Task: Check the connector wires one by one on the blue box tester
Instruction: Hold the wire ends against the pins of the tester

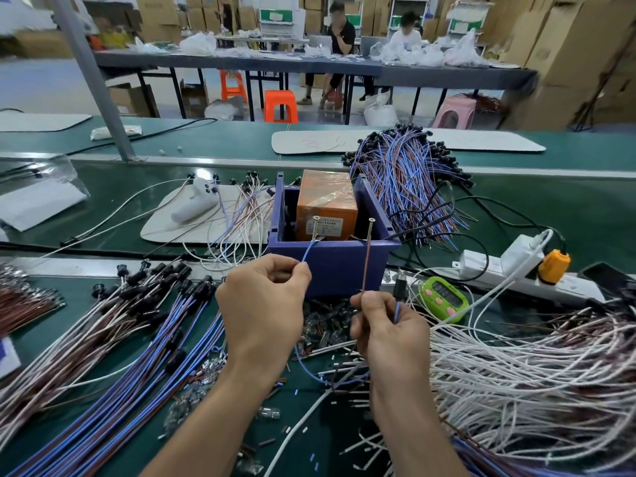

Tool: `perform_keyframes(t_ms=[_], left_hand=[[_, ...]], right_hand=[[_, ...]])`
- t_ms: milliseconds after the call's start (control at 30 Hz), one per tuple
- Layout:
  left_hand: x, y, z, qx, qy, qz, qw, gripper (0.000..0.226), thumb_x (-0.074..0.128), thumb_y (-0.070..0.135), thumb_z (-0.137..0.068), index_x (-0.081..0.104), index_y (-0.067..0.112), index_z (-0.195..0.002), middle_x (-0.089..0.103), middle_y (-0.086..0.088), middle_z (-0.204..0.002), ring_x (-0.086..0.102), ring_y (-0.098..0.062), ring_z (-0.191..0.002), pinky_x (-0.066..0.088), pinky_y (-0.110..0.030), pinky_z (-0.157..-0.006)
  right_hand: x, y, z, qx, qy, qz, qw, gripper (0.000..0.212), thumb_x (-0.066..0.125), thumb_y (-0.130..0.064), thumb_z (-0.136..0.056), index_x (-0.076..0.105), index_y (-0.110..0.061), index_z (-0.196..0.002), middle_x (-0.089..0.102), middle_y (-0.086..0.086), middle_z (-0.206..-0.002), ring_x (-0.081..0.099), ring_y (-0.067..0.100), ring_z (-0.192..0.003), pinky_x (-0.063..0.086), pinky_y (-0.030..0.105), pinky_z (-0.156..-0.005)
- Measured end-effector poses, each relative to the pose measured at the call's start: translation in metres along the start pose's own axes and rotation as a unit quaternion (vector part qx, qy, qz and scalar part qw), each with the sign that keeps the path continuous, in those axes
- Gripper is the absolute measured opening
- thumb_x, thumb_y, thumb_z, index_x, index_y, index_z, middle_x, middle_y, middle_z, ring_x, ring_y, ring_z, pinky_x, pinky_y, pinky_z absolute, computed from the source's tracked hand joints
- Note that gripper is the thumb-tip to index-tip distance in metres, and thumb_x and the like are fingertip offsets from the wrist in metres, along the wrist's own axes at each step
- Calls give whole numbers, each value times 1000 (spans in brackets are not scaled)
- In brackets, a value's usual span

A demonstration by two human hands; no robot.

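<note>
Right at the near edge of the table there was a scatter of cut insulation bits. Along the left edge lay a fan of blue-and-brown wires with black plugs, and toward the right edge a big heap of white wires. Looked to me like the sorts were kept apart so nothing got mixed up.

Both hands were busy just in front of the box. The left hand pinched a blue lead between thumb and forefinger, its tip up at the left screw. The right hand pinched a brown lead that ran up to the right screw, with a black connector sticking out just above its fingers. Gripping each lead close to its end made sense to me — it keeps the tip steady on the contact.

The blue box tester stood mid-table, open on top, with an orange taped block sitting inside and both screws poking up at its front wall, probably as probe points. Whether the tips actually touched metal, I couldn't tell. Behind the box, toward the far edge, was another pile of blue-and-brown wires — my guess, the checked ones.
</note>
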State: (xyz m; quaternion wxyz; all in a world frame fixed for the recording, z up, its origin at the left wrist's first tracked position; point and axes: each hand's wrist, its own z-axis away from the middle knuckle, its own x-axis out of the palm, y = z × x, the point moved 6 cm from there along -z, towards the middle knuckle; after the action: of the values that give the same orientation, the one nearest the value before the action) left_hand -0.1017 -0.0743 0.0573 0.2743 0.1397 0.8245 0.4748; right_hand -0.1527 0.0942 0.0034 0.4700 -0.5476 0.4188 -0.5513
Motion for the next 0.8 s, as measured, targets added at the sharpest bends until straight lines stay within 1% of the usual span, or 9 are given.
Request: perform_keyframes(t_ms=[67,167,300,467,567,633,733,800], left_hand=[[0,1,0,1,1,3,1000,36,85,25,-79,63,44,-58,64,36,-60,64,10,-56,41,-1,-54],[-1,2,0,-3,2,8,1000,36,85,24,-79,63,44,-58,63,36,-59,64,10,-55,41,0,-53],[0,1,2,-12,-3,15,1000,35,85,24,-79,64,43,-59,64,34,-58,65,9,-55,42,-1,-52],[-3,1,-1,-11,2,-12,1000,34,84,27,-80,63,44,-59,63,32,-55,64,11,-59,40,1,-57],[-2,1,0,-17,8,-2,1000,32,84,26,-79,64,43,-59,63,35,-58,64,10,-56,41,-1,-54],[-2,1,1,-19,9,5,1000,34,85,25,-79,64,43,-59,64,35,-59,64,10,-55,42,-2,-53],[-1,3,2,-24,-3,26,999,30,85,23,-79,68,38,-59,67,28,-59,67,5,-55,50,-10,-54],[4,7,4,-33,-51,81,995,23,84,19,-80,74,31,-63,72,17,-61,68,0,-55,55,-18,-55]], right_hand=[[-2,0,-1,3,5,-17,1000,34,59,-16,-102,72,-17,-72,57,5,-56,48,13,-52,37,31,-57],[-3,0,-1,4,5,-30,1000,35,58,-15,-102,73,-19,-70,57,5,-57,49,14,-53,38,31,-57],[-4,2,-1,7,16,-44,999,33,58,-15,-102,71,-15,-72,55,3,-54,47,13,-51,38,25,-51],[-1,1,-2,-19,-1,22,1000,32,60,-19,-102,74,-19,-73,54,0,-53,44,10,-49,35,30,-56],[-3,0,0,-22,9,7,1000,32,59,-18,-102,74,-18,-73,52,0,-53,41,11,-49,32,30,-54],[-6,0,2,-22,22,-14,999,35,58,-15,-102,73,-21,-70,50,-1,-51,39,11,-48,31,28,-51],[-8,-2,7,-21,23,-45,998,37,57,-12,-101,71,-20,-67,47,0,-49,37,11,-45,28,23,-45],[-6,-5,9,-8,7,-65,998,37,58,-11,-99,71,-18,-65,46,1,-49,37,11,-45,27,24,-46]])
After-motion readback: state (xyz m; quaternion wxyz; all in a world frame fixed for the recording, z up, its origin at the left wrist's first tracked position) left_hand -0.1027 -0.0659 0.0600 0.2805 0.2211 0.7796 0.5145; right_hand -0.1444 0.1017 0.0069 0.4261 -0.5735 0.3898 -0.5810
